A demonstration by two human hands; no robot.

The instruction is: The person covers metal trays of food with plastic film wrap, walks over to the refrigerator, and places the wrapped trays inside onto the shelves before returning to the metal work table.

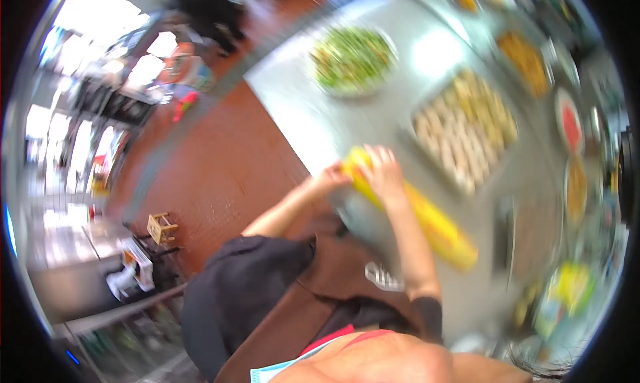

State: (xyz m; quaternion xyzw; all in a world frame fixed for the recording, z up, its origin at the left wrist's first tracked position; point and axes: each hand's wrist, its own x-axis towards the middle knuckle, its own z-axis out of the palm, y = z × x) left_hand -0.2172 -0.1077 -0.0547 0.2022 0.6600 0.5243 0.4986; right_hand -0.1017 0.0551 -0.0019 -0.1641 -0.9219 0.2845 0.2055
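Note:
A long yellow cling film box [437, 226] lies slantwise along the near edge of the metal table, blurred by motion. My right hand [385, 173] is over its upper end, fingers bent around it. At the tip of that same end, my left hand [331, 177] has its fingers closed on the box; the fine detail there is smeared. Beyond my hands stands a round plate of chopped green vegetables [353, 58]. To the right of my hands is a rectangular metal tray [437, 166] filled with rows of pale rolled pieces.
The metal table [293, 103] carries a tray of yellow-orange food [525, 62], a plate with something red [569, 121] and a brown board [535, 240] on the right. A small wooden stool [162, 228] stands on the red floor. A dark-clothed person [207, 13] is at the back.

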